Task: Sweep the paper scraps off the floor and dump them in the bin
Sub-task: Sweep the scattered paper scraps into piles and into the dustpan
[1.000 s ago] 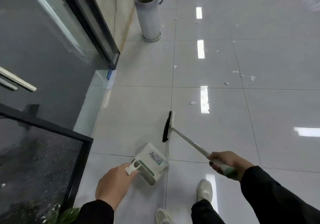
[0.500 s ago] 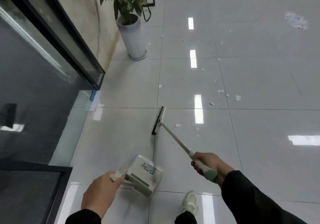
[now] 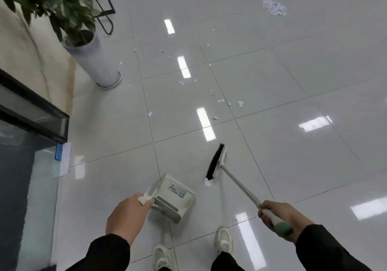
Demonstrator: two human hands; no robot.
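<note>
A person stands on a glossy tiled floor [image 3: 293, 86]. The left hand [image 3: 127, 218] grips the handle of a white dustpan [image 3: 176, 199] at 6 o'clock. The right hand [image 3: 280, 216] is curled round a broom [image 3: 216, 161] (its black bristles touch one scrap [image 3: 208, 182]). More scraps [image 3: 222, 101] lie scattered towards 12 o'clock, with a pile [image 3: 274, 9] at 1 o'clock. A potted plant [image 3: 92, 56] stands at 10 o'clock.

We see one wide view from head height, tilted forward and down at the tiled floor [image 3: 293, 82]; the potted plant [image 3: 92, 61] stands far left, our shoes nearest.
</note>
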